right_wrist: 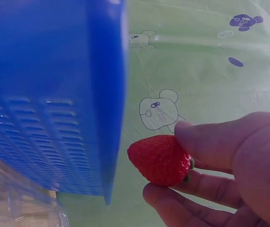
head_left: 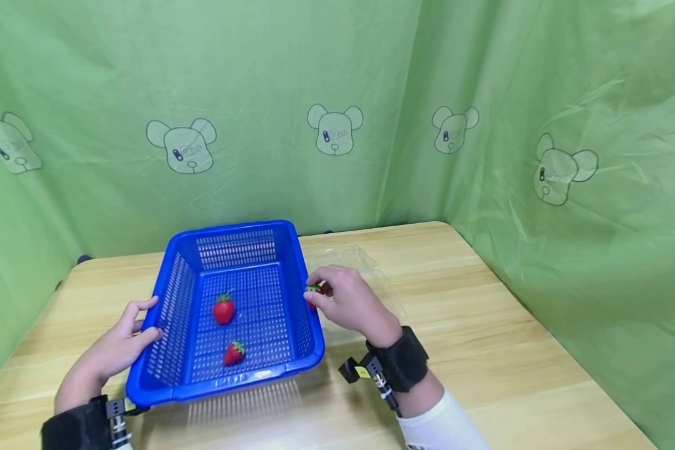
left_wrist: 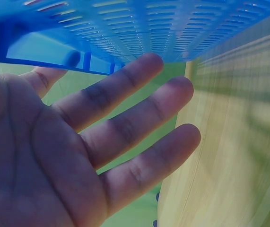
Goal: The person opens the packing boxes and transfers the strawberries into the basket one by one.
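Note:
A blue plastic basket with slotted walls is held up over the table, its shadow under the near edge. My left hand grips its left rim with thumb and index finger; in the left wrist view, the other fingers extend beneath the slotted side. Inside, on the basket floor, lie a larger strawberry and a smaller strawberry. My right hand pinches another strawberry by its leafy end, right at the basket's right rim, its red tip pointing toward the basket.
Clear plastic packaging lies on the wooden table, behind and partly hidden by my right hand. Green curtains printed with bear heads hang around the table's back and sides.

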Motion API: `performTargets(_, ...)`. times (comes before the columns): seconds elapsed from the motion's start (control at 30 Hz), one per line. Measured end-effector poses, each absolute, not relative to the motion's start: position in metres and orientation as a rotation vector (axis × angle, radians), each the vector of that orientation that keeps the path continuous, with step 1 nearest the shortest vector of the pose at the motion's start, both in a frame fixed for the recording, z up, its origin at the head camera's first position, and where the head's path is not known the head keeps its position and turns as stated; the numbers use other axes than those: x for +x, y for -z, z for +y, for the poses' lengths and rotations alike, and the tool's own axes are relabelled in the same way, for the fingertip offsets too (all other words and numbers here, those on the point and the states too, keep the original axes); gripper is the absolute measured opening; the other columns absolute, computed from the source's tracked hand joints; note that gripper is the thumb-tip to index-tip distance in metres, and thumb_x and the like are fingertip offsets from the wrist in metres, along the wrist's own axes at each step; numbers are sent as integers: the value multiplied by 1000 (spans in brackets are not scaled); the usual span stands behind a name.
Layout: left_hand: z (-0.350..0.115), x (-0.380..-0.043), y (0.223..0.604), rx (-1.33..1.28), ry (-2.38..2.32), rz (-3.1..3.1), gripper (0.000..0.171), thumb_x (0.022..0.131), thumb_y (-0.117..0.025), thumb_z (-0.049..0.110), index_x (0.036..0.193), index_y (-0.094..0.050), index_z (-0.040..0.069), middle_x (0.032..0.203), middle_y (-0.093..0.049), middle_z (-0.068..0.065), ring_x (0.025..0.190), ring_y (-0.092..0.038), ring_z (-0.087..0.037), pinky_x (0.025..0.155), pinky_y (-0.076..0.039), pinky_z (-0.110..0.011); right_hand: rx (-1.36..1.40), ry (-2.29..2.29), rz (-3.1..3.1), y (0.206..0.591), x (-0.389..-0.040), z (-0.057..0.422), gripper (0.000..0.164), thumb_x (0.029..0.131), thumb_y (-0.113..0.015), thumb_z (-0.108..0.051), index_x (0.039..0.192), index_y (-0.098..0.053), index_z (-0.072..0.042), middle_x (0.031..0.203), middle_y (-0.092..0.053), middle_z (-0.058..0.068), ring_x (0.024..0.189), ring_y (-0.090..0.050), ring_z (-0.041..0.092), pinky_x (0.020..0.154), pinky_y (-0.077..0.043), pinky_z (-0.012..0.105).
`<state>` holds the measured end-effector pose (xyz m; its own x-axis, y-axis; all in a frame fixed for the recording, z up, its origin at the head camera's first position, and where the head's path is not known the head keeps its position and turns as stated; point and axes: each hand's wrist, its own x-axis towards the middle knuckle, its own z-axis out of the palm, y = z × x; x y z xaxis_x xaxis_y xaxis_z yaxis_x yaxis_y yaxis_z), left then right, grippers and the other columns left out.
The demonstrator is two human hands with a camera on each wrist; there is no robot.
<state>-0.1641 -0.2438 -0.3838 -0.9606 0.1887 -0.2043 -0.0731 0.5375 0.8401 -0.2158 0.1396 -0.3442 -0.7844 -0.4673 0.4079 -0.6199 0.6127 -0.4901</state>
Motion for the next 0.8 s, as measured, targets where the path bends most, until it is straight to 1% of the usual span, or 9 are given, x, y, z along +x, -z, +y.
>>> performTargets(0.13,-244,-165,384,94,-1372,2514,63,101,-38,12,148,2,1,130,-30,-51,97,-62,-41,76,-59,-51,896,-937,-2606,346,-215,137,10,85,-70,-15,92,-67,-8,85,-67,2,69,-60,9,62,-56,24)
performTargets(0.37,-243,-165,384,98,-1365,2522,63,101,-39,13,148,2,-1,132,-28,-50,102,-58,-46,76,-59,-51,909,-962,-2602,349,-215,133,11,85,-71,-14,91,-66,-7,86,-67,4,72,-63,11,65,-58,26)
performTargets(0.57,-243,-164,385,103,-1388,2512,63,101,-39,11,148,1,0,132,-28,-50,100,-59,-46,75,-59,-51,934,-984,-2607,352,-214,130,12,86,-70,-14,93,-66,-6,88,-67,6,74,-62,12,67,-60,31)
performTargets(0.8,-243,-165,383,103,-1393,2509,63,101,-38,11,148,2,1,131,-27,-52,99,-60,-45,75,-59,-51,948,-956,-2601,352,-215,129,15,87,-69,-15,96,-66,-3,91,-68,11,78,-65,16,71,-61,31)
